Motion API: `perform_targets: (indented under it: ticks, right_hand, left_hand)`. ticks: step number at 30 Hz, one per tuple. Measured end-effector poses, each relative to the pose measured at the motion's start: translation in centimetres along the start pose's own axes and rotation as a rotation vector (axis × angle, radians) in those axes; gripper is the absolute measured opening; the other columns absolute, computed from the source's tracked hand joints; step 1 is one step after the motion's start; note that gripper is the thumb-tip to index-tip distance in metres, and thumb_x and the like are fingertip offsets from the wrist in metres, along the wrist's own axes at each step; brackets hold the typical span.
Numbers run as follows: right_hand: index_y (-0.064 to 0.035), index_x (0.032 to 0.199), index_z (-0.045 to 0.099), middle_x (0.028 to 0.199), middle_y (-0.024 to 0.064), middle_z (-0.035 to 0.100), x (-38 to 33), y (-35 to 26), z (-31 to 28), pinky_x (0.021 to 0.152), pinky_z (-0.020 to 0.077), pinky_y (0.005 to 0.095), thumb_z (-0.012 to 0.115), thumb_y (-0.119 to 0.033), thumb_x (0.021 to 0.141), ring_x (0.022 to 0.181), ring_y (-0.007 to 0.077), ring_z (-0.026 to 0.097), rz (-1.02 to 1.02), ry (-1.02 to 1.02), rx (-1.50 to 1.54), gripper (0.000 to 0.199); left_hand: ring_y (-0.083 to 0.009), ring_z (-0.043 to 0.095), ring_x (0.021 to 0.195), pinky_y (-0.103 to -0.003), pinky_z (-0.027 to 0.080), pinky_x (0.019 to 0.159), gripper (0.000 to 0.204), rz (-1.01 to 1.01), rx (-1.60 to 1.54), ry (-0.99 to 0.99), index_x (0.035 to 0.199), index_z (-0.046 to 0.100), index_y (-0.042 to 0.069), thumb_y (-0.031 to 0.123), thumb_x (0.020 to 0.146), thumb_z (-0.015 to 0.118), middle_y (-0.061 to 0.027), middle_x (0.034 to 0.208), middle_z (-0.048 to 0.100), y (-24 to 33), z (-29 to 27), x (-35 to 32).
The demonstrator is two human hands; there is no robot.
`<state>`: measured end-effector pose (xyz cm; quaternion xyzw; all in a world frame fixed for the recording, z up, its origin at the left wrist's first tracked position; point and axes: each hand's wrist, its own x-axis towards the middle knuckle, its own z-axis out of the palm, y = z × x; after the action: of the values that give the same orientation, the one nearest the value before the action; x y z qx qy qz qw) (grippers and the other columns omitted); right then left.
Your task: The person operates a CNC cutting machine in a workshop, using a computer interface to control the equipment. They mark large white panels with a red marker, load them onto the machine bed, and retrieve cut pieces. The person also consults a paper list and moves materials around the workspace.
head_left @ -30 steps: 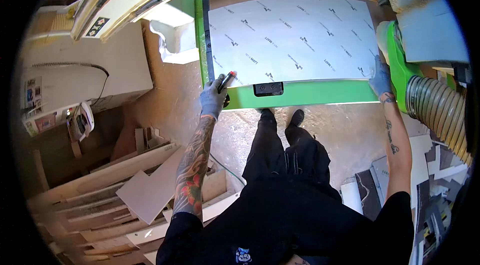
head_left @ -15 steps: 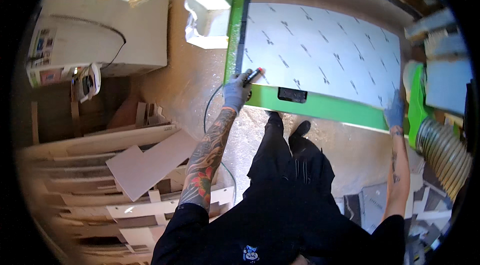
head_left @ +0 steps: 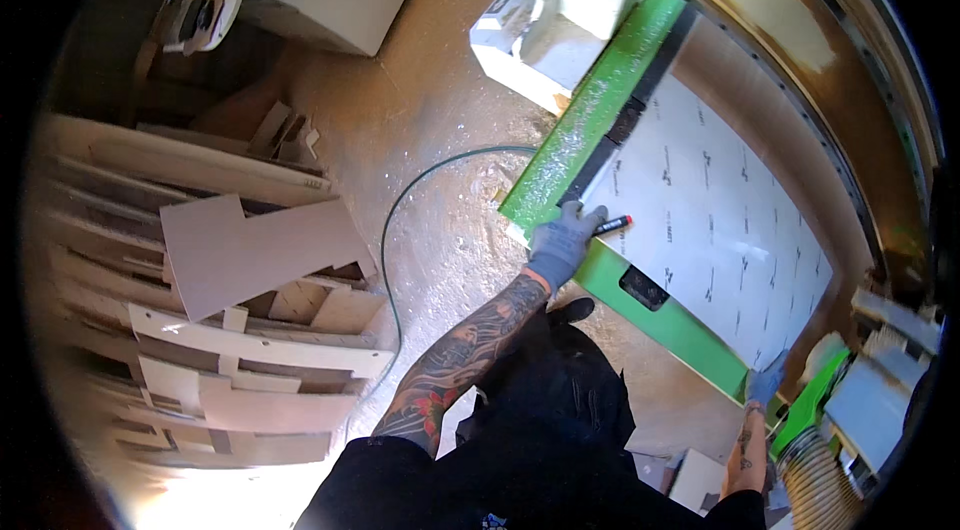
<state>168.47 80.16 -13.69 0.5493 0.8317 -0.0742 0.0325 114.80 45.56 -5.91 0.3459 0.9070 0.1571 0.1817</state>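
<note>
My left hand [head_left: 562, 248], in a grey work glove, is closed round a black marker pen [head_left: 613, 226] with a red end. It rests at the near left corner of a white panel [head_left: 715, 220] with dark marks printed across its surface. My right hand [head_left: 767, 382], also gloved, grips the panel's edge at the near right corner; its fingers are partly hidden. Under the panel is a machine bed with a green front rail [head_left: 690, 338] that has a dark recessed slot [head_left: 643, 287], and a green left side rail [head_left: 600, 110] dusted with chips.
A ribbed hose [head_left: 815, 485] with a green fitting [head_left: 812, 398] is near my right hand. A dark cable [head_left: 392, 230] crosses the dusty floor [head_left: 440, 200]. Offcut boards [head_left: 255, 250] are stacked at left. A white bin-like box [head_left: 530, 20] stands beside the machine; a rail [head_left: 780, 60] spans its far side.
The view has turned, so the machine and panel now slant down toward the right. Both hands stay at the panel's near corners, the marker pen still in the left.
</note>
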Motion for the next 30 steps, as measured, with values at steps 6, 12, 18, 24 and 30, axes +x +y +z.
perform_targets:
  ticks: [6,12,18,24,30]
  right_hand:
    - [-0.0044,0.158,0.02,0.142,0.0326,0.045,0.5,-5.8,-2.8,0.108,0.0379,0.0502,0.07,-0.013,0.081,0.127,0.0477,0.046,0.159,-0.118,-0.074,0.092]
    - [-0.0044,0.158,0.016,0.136,0.0322,0.049,0.5,-4.0,-1.6,0.103,0.0401,0.0517,0.068,-0.014,0.083,0.121,0.0471,0.05,0.188,-0.146,-0.161,0.093]
    - [-0.0023,0.158,0.014,0.135,0.0336,0.048,1.2,-3.6,-0.7,0.103,0.0397,0.0503,0.066,-0.013,0.083,0.121,0.0464,0.05,0.091,-0.1,-0.258,0.092]
    - [0.0014,0.157,0.016,0.143,0.0324,0.044,0.8,-1.8,-0.1,0.11,0.0379,0.0477,0.068,-0.003,0.079,0.128,0.046,0.046,0.07,-0.041,-0.079,0.094]
    - [-0.0016,0.156,0.027,0.153,0.0298,0.035,1.2,-1.9,-1.3,0.116,0.0306,0.048,0.065,-0.015,0.085,0.14,0.0449,0.036,0.068,-0.095,-0.055,0.081]
  left_hand:
    - [-0.0291,0.068,0.098,-0.042,0.059,0.072,0.054,0.048,0.041,0.008,0.136,0.054,0.029,0.015,0.085,0.066,-0.012,0.127,0.054,0.0,-0.8,0.1]
    - [-0.0296,0.068,0.098,-0.043,0.059,0.068,0.05,0.047,0.014,0.01,0.135,0.054,0.028,0.016,0.087,0.063,-0.0127,0.127,0.054,-0.3,-0.5,0.3]
    - [-0.032,0.069,0.1,-0.047,0.057,0.075,0.05,-0.029,-0.027,-0.042,0.133,0.058,0.033,0.016,0.086,0.064,-0.0135,0.13,0.056,0.4,-1.7,0.3]
    - [-0.0369,0.067,0.103,-0.046,0.056,0.085,0.05,0.056,0.0,0.064,0.132,0.062,0.03,0.013,0.085,0.066,-0.0174,0.129,0.059,0.1,-0.5,0.6]
    - [-0.0369,0.067,0.102,-0.044,0.054,0.088,0.043,0.104,-0.05,0.073,0.124,0.068,0.017,0.013,0.081,0.065,-0.0151,0.119,0.066,0.9,-3.1,0.6]
